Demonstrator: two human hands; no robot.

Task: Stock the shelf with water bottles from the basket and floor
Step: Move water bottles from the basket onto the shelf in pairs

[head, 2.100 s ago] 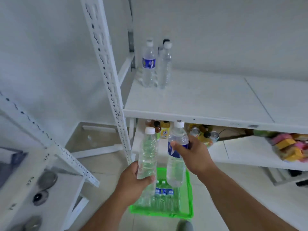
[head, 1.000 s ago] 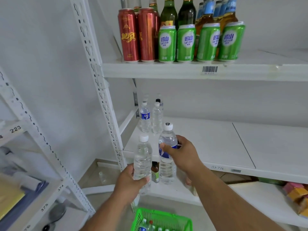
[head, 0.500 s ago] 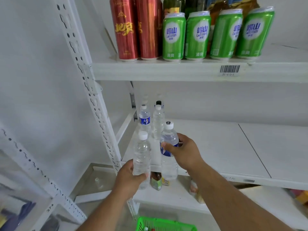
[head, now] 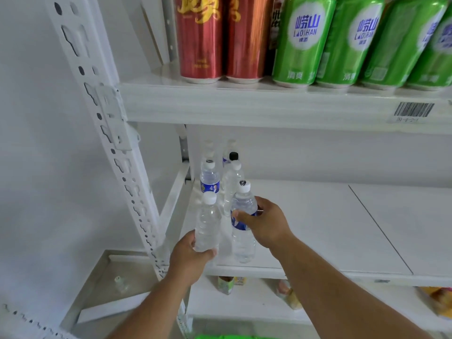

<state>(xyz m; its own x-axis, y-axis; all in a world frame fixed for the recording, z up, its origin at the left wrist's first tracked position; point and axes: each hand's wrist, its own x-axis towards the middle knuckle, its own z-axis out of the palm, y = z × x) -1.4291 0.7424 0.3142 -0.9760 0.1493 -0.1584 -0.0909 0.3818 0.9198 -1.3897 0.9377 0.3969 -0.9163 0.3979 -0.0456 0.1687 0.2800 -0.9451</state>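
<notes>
My left hand (head: 189, 256) grips a clear unlabelled water bottle (head: 208, 223) around its lower half, upright, at the front left corner of the white middle shelf (head: 318, 228). My right hand (head: 265, 222) holds a blue-labelled water bottle (head: 243, 241) by its upper body, upright, its base over the shelf's front edge. Behind them, several water bottles (head: 209, 178) stand in the shelf's back left corner, one with a black cap. A sliver of the green basket (head: 220, 336) shows at the bottom edge.
Red cans (head: 199, 37) and green cans (head: 303, 40) line the upper shelf just overhead. A perforated white upright (head: 115, 133) stands left of my hands. The lower shelf (head: 244, 304) carries small drinks and snack packs. A lone bottle (head: 119, 285) lies on the floor at left.
Both hands have carried their bottles up and forward from over the basket to the middle shelf's front left. My view has moved closer to the shelf.
</notes>
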